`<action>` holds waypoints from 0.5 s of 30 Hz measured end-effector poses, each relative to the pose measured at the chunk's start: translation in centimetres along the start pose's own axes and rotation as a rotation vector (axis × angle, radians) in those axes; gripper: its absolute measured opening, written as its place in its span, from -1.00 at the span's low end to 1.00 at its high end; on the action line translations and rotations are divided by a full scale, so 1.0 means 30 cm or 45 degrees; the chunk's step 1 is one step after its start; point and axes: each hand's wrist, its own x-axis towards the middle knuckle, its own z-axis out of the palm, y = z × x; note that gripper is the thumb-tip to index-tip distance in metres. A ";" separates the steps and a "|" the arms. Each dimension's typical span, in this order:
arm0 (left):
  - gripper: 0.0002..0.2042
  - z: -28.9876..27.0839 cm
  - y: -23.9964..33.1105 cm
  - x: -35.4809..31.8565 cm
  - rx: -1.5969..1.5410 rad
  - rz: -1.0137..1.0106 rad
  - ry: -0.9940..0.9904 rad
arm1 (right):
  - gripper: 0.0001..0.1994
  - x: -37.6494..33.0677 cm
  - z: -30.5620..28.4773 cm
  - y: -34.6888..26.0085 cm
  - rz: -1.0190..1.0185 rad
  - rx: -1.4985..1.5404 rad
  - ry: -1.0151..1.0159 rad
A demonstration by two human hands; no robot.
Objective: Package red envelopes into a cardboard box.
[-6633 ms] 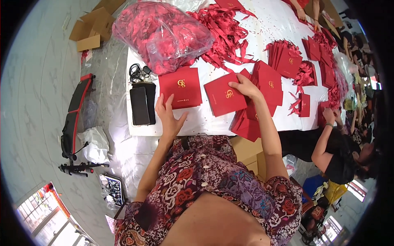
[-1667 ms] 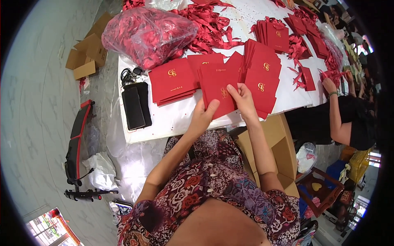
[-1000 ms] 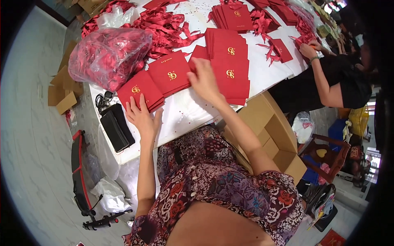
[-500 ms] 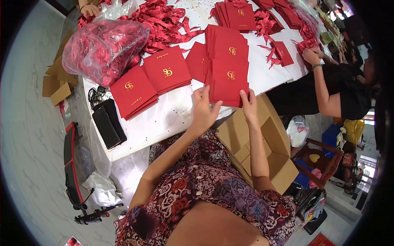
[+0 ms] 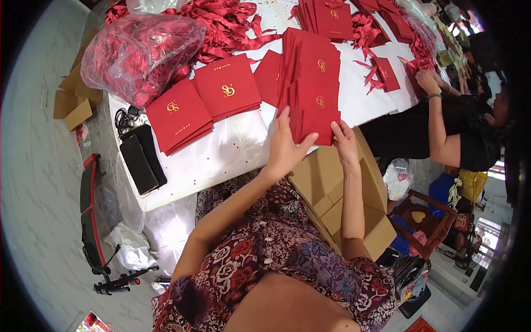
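The white-covered table (image 5: 229, 152) was the broadest thing, spreading out beyond the fingers of both hands, with small red specks scattered to the left of them. Off to the right of the right fingers, a person in black (image 5: 467, 133) bent at the table's edge. An open cardboard box (image 5: 312, 169) stood below the fingers, on the person's side of the table. Far to the left of the fingers and farther off lay a clear plastic bag (image 5: 144, 55) full of red material, with a loose heap of red ribbons (image 5: 229, 27) beside it.

Directly between the fingers was the long overlapping stack of red packets (image 5: 318, 55), gold emblems upward, its near end between the two hands. Left of the fingers, two smaller piles overlapped: the nearer pile (image 5: 180, 119) and the farther pile (image 5: 227, 88).

The left hand (image 5: 285, 155) was unclenched, thumb apart, fingertips at the stack's left side and near edge. The right hand (image 5: 347, 145) had its thumb at the near right corner, the other fingers curled alongside; whether they gripped it, I could not tell.

Well left of the left fingers lay a dark phone (image 5: 139, 163), and just past it a small tangle of cables (image 5: 126, 119).
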 end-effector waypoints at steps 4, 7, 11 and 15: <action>-0.21 -0.018 -0.061 0.054 0.172 -0.079 -0.045 | -0.66 0.037 -0.020 -0.016 -0.148 -0.280 -0.077; -0.24 -0.017 -0.072 0.050 0.143 -0.078 -0.043 | -0.57 0.148 -0.068 -0.056 -0.134 -0.268 0.070; -0.26 -0.011 -0.065 0.046 0.124 -0.112 -0.068 | -0.48 0.343 -0.054 -0.148 -0.268 -0.312 0.146; -0.29 -0.017 -0.063 0.044 0.059 -0.139 -0.051 | -0.35 0.421 0.083 -0.208 -0.349 -0.494 0.201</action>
